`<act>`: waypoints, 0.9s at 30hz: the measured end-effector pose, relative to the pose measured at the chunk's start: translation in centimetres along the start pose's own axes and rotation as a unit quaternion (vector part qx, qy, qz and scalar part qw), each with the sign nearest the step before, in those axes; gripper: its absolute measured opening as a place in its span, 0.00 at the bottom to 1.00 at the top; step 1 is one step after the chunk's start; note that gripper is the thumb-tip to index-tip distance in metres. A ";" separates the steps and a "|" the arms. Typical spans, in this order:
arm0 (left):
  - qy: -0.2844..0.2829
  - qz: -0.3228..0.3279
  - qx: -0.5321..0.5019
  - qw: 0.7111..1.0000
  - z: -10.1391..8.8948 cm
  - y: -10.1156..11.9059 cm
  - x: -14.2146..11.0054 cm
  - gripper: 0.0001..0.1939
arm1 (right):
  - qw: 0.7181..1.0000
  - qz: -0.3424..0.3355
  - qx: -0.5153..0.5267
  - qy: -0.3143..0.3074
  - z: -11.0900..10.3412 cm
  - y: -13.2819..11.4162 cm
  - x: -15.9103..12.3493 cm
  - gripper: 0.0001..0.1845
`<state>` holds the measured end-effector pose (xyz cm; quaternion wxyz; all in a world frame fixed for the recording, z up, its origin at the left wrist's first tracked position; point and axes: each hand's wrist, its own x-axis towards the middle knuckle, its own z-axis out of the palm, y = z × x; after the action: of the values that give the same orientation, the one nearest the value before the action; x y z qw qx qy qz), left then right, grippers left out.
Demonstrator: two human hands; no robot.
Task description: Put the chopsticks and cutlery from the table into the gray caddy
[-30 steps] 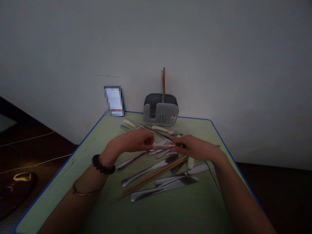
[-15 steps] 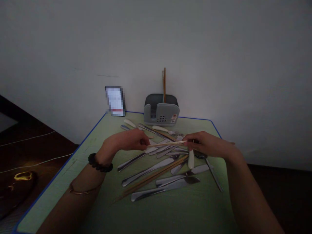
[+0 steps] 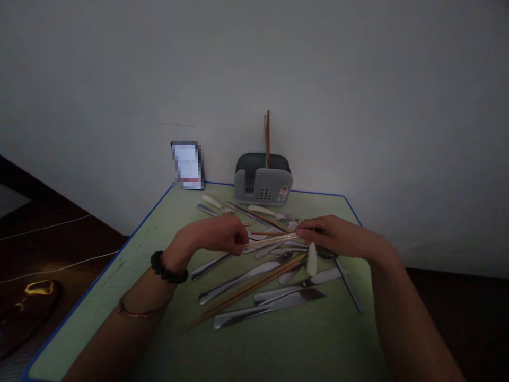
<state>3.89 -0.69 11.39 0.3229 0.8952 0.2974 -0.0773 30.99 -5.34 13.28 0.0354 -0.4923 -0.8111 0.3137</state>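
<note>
Pale wooden chopsticks (image 3: 270, 242) stretch between my two hands over a jumble of cutlery. My left hand (image 3: 228, 234), with a dark bead bracelet at the wrist, is closed on their left end. At the other end, my right hand (image 3: 324, 233) pinches them between thumb and fingers. Beneath lie several silver table knives (image 3: 244, 278) and a pair of brown chopsticks (image 3: 250, 289) set diagonally. A white-handled piece (image 3: 312, 260) lies just below my right hand, its far end hidden. Behind the hands rests a white-handled fork (image 3: 266, 211).
A grey cutlery holder (image 3: 274, 185) stands at the table's back edge against the wall, with brown chopsticks (image 3: 268, 138) upright in it. A phone (image 3: 188, 164) leans on the wall to its left. The green table (image 3: 99, 313) has a blue rim.
My right hand has moved right, exposing more of the chopsticks between my hands. My left hand shifted slightly left, then back. The chopsticks now slope down toward the left.
</note>
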 end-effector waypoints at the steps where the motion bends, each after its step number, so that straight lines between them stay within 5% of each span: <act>1: 0.001 0.002 -0.002 1.000 0.0 0.1 0.1 0.09 | 1.000 -0.001 -0.001 -0.009 0.1 -0.1 0.1 0.25; 10: 0.029 -0.005 -0.015 0.999 -0.1 0.4 0.1 0.09 | 1.000 0.009 -0.014 -0.022 0.4 0.1 0.2 0.21; 19: 0.002 -0.021 0.001 1.000 -0.1 0.2 0.1 0.09 | 0.999 0.036 -0.001 -0.020 -0.3 -0.8 -0.4 0.24; 27: -0.063 -0.087 -0.058 0.993 0.2 -1.6 -0.4 0.09 | 0.996 0.080 -0.034 0.020 -0.4 1.1 -0.7 0.22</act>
<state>2.70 -0.03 10.54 0.3844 0.8392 0.3567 -0.1441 32.33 -5.36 13.17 0.0093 -0.5623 -0.7787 0.2780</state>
